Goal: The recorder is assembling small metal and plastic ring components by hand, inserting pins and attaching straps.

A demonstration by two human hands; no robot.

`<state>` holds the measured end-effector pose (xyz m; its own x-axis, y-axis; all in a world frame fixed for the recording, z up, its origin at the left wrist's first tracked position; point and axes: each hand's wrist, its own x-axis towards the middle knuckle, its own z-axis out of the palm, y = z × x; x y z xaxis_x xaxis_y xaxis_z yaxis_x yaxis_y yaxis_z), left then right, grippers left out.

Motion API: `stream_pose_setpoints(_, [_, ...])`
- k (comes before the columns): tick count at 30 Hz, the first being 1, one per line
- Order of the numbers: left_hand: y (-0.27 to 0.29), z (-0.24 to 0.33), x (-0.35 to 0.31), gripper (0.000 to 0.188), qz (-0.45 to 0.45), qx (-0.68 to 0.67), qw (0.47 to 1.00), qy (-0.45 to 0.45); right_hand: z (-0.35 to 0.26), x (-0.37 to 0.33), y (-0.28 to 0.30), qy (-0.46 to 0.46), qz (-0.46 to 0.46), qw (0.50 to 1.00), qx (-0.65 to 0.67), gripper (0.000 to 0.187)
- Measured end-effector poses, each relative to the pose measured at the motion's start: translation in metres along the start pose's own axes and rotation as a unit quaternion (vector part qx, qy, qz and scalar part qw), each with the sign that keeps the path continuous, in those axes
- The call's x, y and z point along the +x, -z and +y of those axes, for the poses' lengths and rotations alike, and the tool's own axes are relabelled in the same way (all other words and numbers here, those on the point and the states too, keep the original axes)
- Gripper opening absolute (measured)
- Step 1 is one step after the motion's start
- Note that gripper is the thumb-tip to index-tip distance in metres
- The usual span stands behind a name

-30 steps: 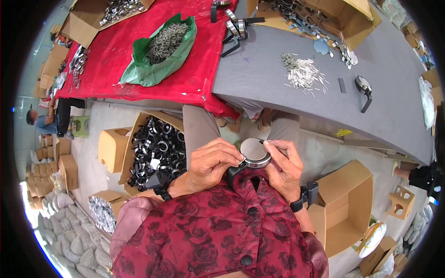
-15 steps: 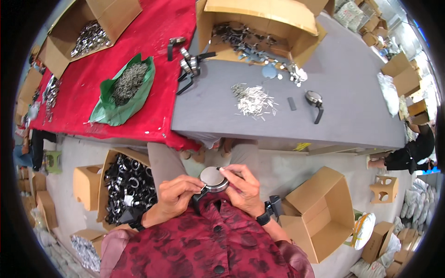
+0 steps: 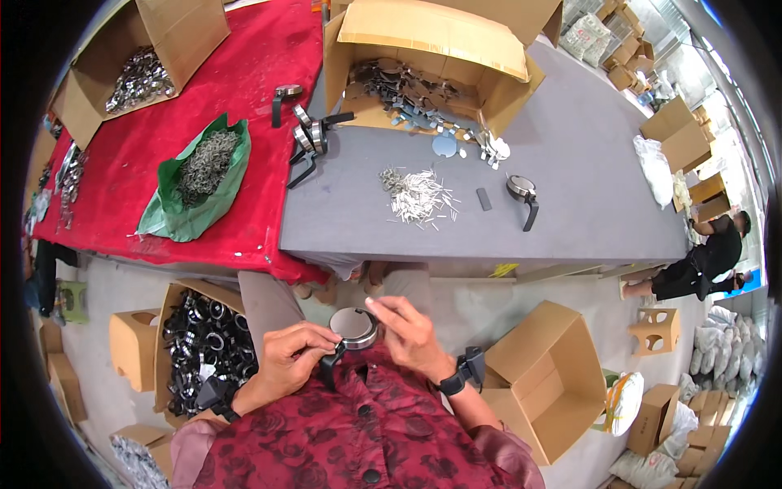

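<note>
"Where's the round piece point(image 3: 353, 324)?"

"On my side of the grey table point(image 3: 586, 204), out past its near edge. My left hand point(image 3: 297, 352) has its fingers pinched on the rim."

"And your right hand point(image 3: 407, 334)?"

"Also this side of the table, fingers partly curled. The tips are blurred, so I cannot tell whether they grip anything."
</note>
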<state>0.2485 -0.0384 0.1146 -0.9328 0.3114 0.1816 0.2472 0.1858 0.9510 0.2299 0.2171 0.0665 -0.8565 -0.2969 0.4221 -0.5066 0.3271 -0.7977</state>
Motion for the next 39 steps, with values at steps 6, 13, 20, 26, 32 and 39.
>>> stream_pose_setpoints(6, [0.003, -0.009, -0.009, 0.012, 0.032, -0.024, 0.999, 0.027, 0.073, 0.039, 0.068, -0.068, 0.181, 0.948, -0.253, 0.029])
stream_pose_setpoints(13, [0.003, -0.021, -0.009, 0.012, 0.056, -0.085, 0.992, 0.074, 0.149, 0.087, 0.096, -0.138, 0.172, 0.916, -0.337, 0.017])
stream_pose_setpoints(20, [0.009, -0.034, 0.004, 0.011, 0.066, -0.111, 0.986, 0.102, 0.158, 0.104, 0.095, -0.114, 0.054, 0.869, -0.479, 0.006])
stream_pose_setpoints(26, [0.017, -0.042, 0.032, 0.010, 0.064, -0.109, 0.989, 0.079, 0.161, 0.106, 0.108, -0.064, 0.013, 0.883, -0.466, 0.015])
stream_pose_setpoints(32, [0.029, -0.044, 0.084, 0.009, 0.114, -0.136, 0.984, 0.008, 0.095, 0.133, 0.087, -0.165, 0.055, 0.971, -0.166, 0.009])
stream_pose_setpoints(39, [0.013, -0.094, 0.145, 0.009, 0.174, -0.172, 0.969, -0.030, 0.045, 0.152, 0.020, -0.074, -0.003, 0.997, -0.023, 0.012])
